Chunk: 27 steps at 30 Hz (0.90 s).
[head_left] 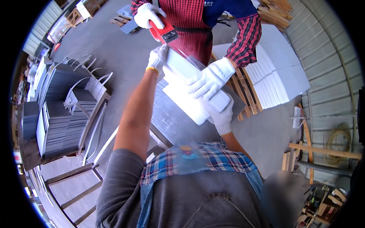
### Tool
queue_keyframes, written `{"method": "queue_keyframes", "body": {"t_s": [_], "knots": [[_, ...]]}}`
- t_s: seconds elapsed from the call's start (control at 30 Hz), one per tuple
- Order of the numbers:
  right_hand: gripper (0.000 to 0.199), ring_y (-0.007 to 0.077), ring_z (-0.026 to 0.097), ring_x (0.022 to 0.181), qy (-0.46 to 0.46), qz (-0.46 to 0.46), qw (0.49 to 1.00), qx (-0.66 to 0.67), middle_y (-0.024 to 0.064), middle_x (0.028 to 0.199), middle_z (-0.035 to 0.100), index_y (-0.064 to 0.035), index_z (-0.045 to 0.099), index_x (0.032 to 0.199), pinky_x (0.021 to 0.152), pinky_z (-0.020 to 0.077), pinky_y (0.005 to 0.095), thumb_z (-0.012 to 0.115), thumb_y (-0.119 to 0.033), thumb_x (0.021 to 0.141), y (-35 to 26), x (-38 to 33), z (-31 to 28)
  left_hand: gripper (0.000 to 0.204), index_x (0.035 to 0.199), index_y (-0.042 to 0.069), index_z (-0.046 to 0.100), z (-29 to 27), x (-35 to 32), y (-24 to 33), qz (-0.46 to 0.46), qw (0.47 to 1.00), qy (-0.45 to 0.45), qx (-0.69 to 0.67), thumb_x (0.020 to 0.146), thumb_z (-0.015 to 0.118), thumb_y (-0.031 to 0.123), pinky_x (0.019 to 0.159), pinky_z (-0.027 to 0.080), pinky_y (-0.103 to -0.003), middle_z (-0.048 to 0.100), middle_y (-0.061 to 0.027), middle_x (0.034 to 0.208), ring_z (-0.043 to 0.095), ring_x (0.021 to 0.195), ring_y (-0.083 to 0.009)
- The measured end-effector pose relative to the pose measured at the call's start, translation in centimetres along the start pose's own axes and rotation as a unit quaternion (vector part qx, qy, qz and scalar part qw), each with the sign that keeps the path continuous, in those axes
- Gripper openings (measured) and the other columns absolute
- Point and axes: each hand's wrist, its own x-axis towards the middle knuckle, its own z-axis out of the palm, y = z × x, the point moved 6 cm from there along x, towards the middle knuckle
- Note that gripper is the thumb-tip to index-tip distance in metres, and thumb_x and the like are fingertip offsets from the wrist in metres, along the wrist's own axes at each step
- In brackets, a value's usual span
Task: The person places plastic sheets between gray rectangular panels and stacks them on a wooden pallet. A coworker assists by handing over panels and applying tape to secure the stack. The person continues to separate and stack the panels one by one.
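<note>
A long white package [178, 65] with rounded corners lies slantwise over a white sheet [181, 103] on a grey metal tabletop [167, 119]. My left hand [157, 57], in a white glove, grips the package's far left end. At the near right end my right hand [222, 117], also gloved, closes around the corner, its fingers partly hidden. Across from me, a co-worker's gloved hand [209, 80] presses flat on top of the package. The co-worker's other hand [149, 16] holds a red tape dispenser [161, 30] just above the far end, near my left fingers.
Strapped stacks of grey slabs [72, 102] stand on pallets to the left. A stack of white sheets [268, 81] rests beyond the table at right, beside a wooden pallet [243, 89]. Timber pieces [323, 151] lie at the right wall; a metal frame [76, 203] stands at lower left.
</note>
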Motion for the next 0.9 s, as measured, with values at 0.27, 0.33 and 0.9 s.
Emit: {"method": "queue_keyframes", "body": {"t_s": [0.27,0.33,0.9], "knots": [[0.100,0.0292,0.060,0.118,-0.012,-0.014,1.000,-0.017,0.0206,0.129,0.059,-0.0059,0.040,0.140,0.097,0.0503,0.0406,0.095,-0.034,0.062,-0.3,0.0,-0.5,0.044,0.099,-0.003,0.069,0.2,-1.7,-1.1,0.036,0.986,0.153,-0.055,0.103,0.049,0.036,0.076,0.048,-0.034,0.068,-0.0083,0.087,0.058,0.081,-0.0148],[0.101,0.0319,0.060,0.119,-0.009,-0.030,0.999,-0.028,0.0211,0.130,0.059,-0.0068,0.040,0.140,0.099,0.0494,0.0426,0.094,-0.038,0.061,0.9,0.5,-0.4,0.046,0.096,-0.002,0.068,-0.2,-3.0,-1.1,0.038,0.980,0.187,-0.054,0.104,0.047,0.038,0.075,0.048,-0.037,0.068,-0.0118,0.085,0.060,0.079,-0.0181],[0.093,0.0356,0.059,0.120,0.009,-0.078,0.993,-0.084,0.0221,0.128,0.058,-0.0020,0.038,0.138,0.099,0.0474,0.0440,0.091,-0.034,0.068,0.9,0.3,-0.2,0.035,0.093,0.011,0.069,13.4,-23.1,8.3,0.434,0.741,-0.243,0.452,0.094,0.053,0.041,0.105,0.033,-0.049,0.065,-0.0089,0.090,0.060,0.099,-0.0296]]}}
